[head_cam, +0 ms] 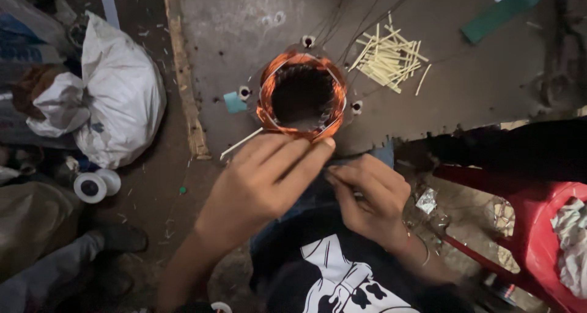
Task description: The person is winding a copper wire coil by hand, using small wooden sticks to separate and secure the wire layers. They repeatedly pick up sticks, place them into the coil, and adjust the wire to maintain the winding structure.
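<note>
I'm seating the copper coils in the stator, which lies on the gray bench at 12 o'clock. My left hand presses fingertips, held together, on its rim at 6 o'clock. My right hand pinches something too small to tell. Next calls for firm, careful tucking. Pale sticks lie at 1 o'clock.

Left hand stretched forward, fingers straight and together, tips at the near rim of the copper winding. Right hand just below it, fingers curled inward, pinched.
</note>
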